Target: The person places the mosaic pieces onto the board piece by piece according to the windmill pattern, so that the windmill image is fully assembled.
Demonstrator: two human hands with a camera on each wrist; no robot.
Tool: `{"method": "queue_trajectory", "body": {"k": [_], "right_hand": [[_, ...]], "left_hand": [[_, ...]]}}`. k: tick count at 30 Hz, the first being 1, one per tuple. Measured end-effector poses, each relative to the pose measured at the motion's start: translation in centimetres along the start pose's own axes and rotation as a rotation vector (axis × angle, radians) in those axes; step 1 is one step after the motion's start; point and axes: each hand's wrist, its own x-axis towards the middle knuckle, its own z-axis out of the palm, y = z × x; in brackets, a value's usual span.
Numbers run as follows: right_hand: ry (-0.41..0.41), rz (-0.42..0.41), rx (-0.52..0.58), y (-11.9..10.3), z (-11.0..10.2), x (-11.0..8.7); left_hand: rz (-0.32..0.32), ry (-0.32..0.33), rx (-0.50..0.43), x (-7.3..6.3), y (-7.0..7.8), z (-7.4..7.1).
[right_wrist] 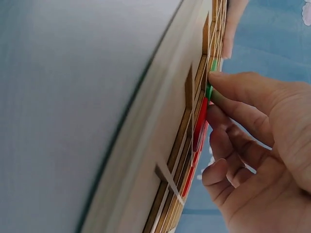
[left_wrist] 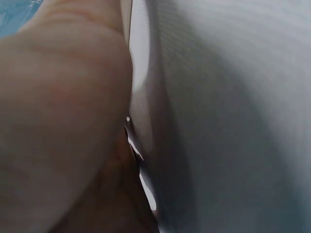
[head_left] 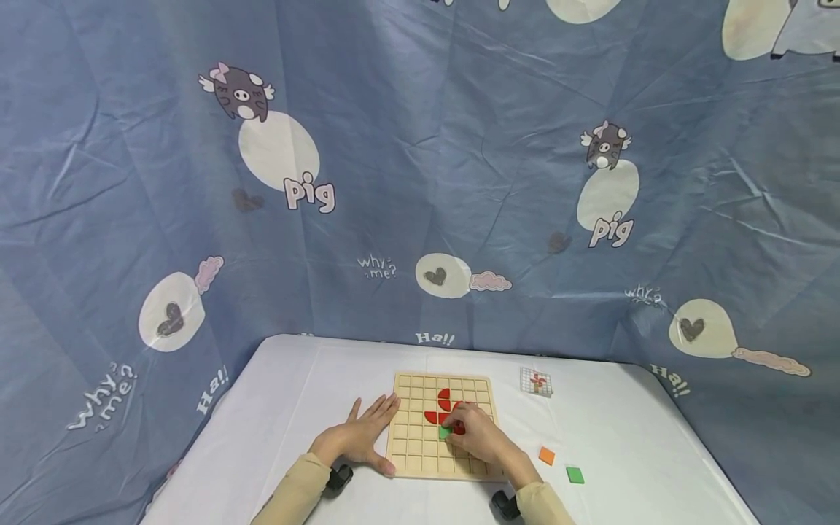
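Observation:
A wooden grid board [head_left: 408, 464] lies on the white table, with several red rounded pieces [head_left: 431, 417] set in its squares. My right hand [head_left: 482, 437] reaches over the board and pinches a green square tile [head_left: 445, 432] between thumb and forefinger. The right wrist view shows this green tile [right_wrist: 209, 91] at the grid, right beside a red piece [right_wrist: 199, 126]; the other fingers curl loosely. With fingers spread, my left hand [head_left: 357, 440] lies flat along the board's left edge, thumb at the lower left corner. Blurred skin of the left hand [left_wrist: 63, 111] fills much of the left wrist view.
Right of the board lie an orange square tile [head_left: 547, 456] and another green square tile [head_left: 574, 475]. A card with a gridded red pattern [head_left: 537, 382] rests farther back on the right. A blue printed curtain [head_left: 394, 219] hangs behind the white tabletop [head_left: 341, 364].

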Motion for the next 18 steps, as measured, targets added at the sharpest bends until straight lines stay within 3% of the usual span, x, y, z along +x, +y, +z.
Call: {"method": "queue_trajectory", "body": {"k": [12, 18], "right_hand": [[0.023, 0.011, 0.078, -0.1, -0.1, -0.3], [0.056, 0.018, 0.162, -0.2, -1.7, -1.3]], "left_hand": [[0.002, -0.004, -0.011, 0.0, 0.0, 0.1], [0.008, 0.000, -0.009, 0.0, -0.1, 0.0]]}}
